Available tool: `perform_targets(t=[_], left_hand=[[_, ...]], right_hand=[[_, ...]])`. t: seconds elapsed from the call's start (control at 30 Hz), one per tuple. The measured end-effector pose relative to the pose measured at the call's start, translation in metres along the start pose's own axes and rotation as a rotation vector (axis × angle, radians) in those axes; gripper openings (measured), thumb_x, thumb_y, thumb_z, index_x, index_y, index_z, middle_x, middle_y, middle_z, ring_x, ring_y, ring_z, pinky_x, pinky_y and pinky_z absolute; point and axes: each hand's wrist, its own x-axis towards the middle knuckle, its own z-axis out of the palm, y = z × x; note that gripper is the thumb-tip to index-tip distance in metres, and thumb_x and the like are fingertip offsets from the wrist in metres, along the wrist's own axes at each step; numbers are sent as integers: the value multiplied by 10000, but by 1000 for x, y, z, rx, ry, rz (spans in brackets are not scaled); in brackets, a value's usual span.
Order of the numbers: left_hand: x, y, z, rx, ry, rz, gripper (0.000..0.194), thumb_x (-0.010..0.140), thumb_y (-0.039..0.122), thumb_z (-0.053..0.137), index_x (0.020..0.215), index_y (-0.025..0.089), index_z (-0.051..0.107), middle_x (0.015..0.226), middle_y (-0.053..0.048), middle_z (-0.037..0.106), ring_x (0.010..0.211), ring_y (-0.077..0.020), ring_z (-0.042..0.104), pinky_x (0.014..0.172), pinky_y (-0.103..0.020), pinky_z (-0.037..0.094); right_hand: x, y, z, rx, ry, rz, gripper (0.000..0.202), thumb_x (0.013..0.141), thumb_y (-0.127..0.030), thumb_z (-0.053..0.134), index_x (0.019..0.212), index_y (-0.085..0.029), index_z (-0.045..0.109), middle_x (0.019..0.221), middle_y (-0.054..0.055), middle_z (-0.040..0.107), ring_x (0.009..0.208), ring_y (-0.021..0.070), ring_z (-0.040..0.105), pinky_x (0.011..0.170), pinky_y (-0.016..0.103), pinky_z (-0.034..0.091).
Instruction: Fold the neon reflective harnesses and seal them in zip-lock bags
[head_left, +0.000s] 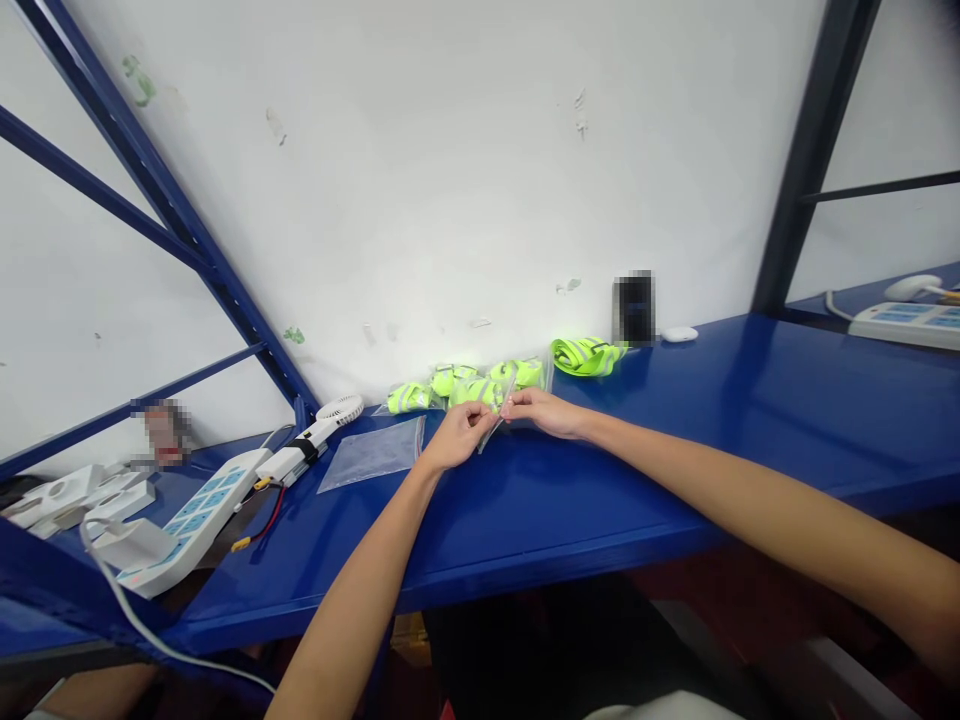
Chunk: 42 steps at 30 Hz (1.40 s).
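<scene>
My left hand [463, 432] and my right hand [541, 411] meet near the middle of the table's back. Both pinch the sealing edge of a clear plastic zip bag [491, 432], with the fingertips close together. Just beyond the hands lie several neon yellow-green bundles with silver reflective stripes [452, 377], in clear bags. Which bundle, if any, belongs to the held bag I cannot tell. To their right rests a loose neon reflective roll [583, 357]. A flat, clear zip bag [373, 456] lies left of my left hand.
Along the left of the blue table [637, 480] are a white power strip [199, 520], a small white fan [339, 410] and a red-black cable with yellow connectors [271, 520]. A dark upright object [634, 308] and a white rounded case [679, 335] stand by the wall.
</scene>
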Motion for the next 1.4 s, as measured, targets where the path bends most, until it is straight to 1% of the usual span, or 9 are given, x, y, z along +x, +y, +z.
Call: perform_targets(t=[0.1,0.27,0.47,0.57,0.67,0.77,0.97,1.2,1.4], left_hand=[[2,-6,-3,-173,20,-54,357,831,467,575,646,166,521,578,41,403,543,-90,340,540,-249,285],[6,-25,-9,-344,306,-20,321,839,467,521,688,183,509,621,25,426,607,-117,423,628,-259,401],[2,-41,-4,72,697,-97,309,867,379,517,1106,199,595,1065,-94,606,1032,-217,554,952,-369,430],[2,-47,-4,115,655,-256,353,898,428,490,1125,187,612,1178,-143,624,1141,-268,553,988,-407,406],[2,-51,-5,83,472,-281,417,923,515,431,894,171,665,944,-107,691,934,-254,622,831,-351,448],[2,-53,-6,81,438,-229,478,905,561,442,771,159,663,712,-48,647,710,-205,585,664,-293,413],[1,-52,-8,13,591,-179,422,871,500,495,686,151,642,604,-3,566,614,-154,497,591,-255,341],[1,-40,-14,-181,727,-116,475,803,543,613,538,175,475,523,43,364,528,-89,316,508,-238,252],[-12,-46,-41,-11,1024,-79,518,880,530,519,521,192,360,525,40,264,526,-95,256,504,-258,215]], right_hand=[[-1,0,-1,18,43,41,136,680,-282,682,652,-151,662,684,20,638,716,154,556,766,306,430],[-2,-6,-6,95,310,-29,189,624,-256,636,552,-196,472,613,8,564,672,145,528,718,298,449],[-5,-12,-6,92,376,-158,258,684,-257,616,762,-240,371,771,-19,515,745,160,552,706,326,538],[-5,-10,-12,-139,357,-220,71,758,-263,529,758,-217,474,854,27,558,782,173,555,729,325,522],[-6,-9,-21,-384,389,-258,133,800,-298,519,737,-187,559,892,58,607,822,193,563,752,322,486],[-11,-11,-29,-475,276,-169,292,846,-425,544,698,-174,567,726,27,575,651,159,517,622,291,433],[-14,-11,-31,-466,159,-38,328,749,-470,694,863,-163,681,710,27,629,634,182,551,607,292,441],[-14,-7,-26,-558,205,-56,300,772,-436,669,637,-177,601,667,23,588,712,199,546,673,301,442],[-63,-12,-75,-651,406,-17,360,808,-507,648,665,-177,631,745,57,613,737,212,544,700,334,431]])
